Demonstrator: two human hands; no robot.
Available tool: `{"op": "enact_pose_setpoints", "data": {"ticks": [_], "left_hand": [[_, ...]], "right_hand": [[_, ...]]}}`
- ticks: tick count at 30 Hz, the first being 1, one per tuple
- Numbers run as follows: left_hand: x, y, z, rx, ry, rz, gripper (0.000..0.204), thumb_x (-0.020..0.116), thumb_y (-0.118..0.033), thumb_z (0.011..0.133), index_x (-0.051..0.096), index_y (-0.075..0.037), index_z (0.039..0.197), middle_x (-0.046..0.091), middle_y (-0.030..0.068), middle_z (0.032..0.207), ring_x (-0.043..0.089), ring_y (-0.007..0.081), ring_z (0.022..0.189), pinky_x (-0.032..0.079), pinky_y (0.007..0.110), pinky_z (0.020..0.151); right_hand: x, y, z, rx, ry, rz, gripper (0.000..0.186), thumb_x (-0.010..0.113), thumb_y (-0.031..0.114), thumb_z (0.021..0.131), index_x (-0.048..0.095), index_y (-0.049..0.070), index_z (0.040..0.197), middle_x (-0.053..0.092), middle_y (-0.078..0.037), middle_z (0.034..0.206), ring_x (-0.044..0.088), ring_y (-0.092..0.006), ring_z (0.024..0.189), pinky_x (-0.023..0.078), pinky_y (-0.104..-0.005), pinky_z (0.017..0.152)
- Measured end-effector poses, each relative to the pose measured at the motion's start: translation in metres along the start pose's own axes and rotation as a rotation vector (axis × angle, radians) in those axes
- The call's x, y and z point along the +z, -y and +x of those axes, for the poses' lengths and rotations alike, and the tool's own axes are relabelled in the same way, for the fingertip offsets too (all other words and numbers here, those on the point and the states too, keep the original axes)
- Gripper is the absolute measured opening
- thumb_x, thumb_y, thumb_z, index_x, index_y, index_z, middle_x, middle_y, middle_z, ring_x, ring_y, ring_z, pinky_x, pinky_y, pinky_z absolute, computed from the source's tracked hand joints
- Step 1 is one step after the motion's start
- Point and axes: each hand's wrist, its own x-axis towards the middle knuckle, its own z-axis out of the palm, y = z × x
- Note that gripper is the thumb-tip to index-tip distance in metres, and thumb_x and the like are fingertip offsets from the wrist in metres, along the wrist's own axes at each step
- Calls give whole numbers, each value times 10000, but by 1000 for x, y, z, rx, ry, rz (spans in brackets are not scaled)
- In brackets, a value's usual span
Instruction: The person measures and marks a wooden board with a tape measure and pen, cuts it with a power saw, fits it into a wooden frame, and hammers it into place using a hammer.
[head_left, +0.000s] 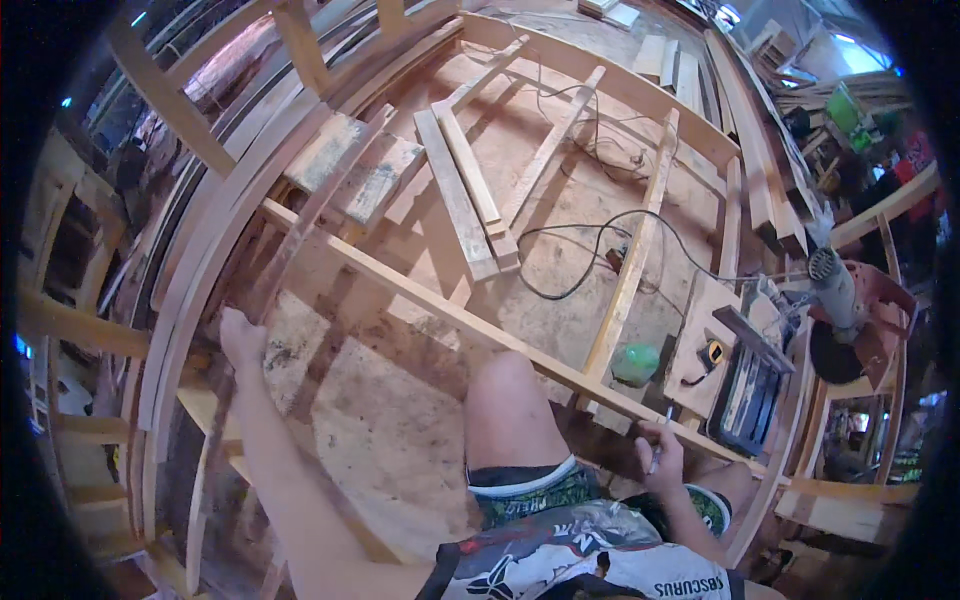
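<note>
My left hand (pixel 243 335) grips a long, weathered board (pixel 300 235) at the left, which runs diagonally toward the back across a wooden crossbeam (pixel 420 295). My right hand (pixel 660 455) is closed on a slim pale marker or pencil (pixel 655 462), near the right end of that crossbeam, just right of my bent knee. A yellow-and-black tape measure (pixel 712 354) lies on a board farther right. Two loose planks (pixel 455 190) rest side by side on the timber frame (pixel 630 260) in the middle.
A red-and-grey saw (pixel 868 325) stands at the right, with a black cable (pixel 560 295) looping across the frame. A green plastic item (pixel 635 365) sits on the floor. Long boards line the left (pixel 190 290) and back right (pixel 750 150); stained boards (pixel 370 185) lie at back left.
</note>
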Motion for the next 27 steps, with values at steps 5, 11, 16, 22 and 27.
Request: {"op": "enact_pose_setpoints", "data": {"ticks": [5,11,16,22,27], "left_hand": [[-73,-122,-66,-67,328,-270,374,779,-242,672,557,-4,858,614,236,909,602,387,870,476,453,747],[-119,-155,-133,104,782,-436,485,780,-335,746,616,-6,1062,658,148,973,642,270,875,518,401,766],[-154,-263,-181,158,1219,-834,554,841,-222,673,607,14,1117,674,95,995,647,196,868,544,352,772],[-161,-267,-197,165,1865,-947,590,861,-181,613,605,7,1110,668,76,952,654,187,815,550,328,731],[-195,-301,-166,469,1705,-527,569,870,-242,597,632,6,1051,657,64,921,641,181,776,536,327,690]], "right_hand": [[-16,1,5,-52,-140,139,171,519,130,976,623,-5,986,656,-91,886,627,-160,766,503,-286,718],[-7,38,39,3,-71,485,199,483,97,1009,581,-28,1128,643,-99,941,646,-153,877,519,-288,763],[15,46,84,140,-58,911,340,597,168,983,506,-31,1243,656,-111,1083,633,-150,935,512,-270,785],[6,57,91,421,-121,1466,459,662,256,939,487,-24,1258,640,-77,1049,628,-161,941,522,-294,778],[-3,19,69,369,-208,1707,387,666,254,927,502,35,1201,582,-81,1091,601,-181,987,522,-359,814]]}}
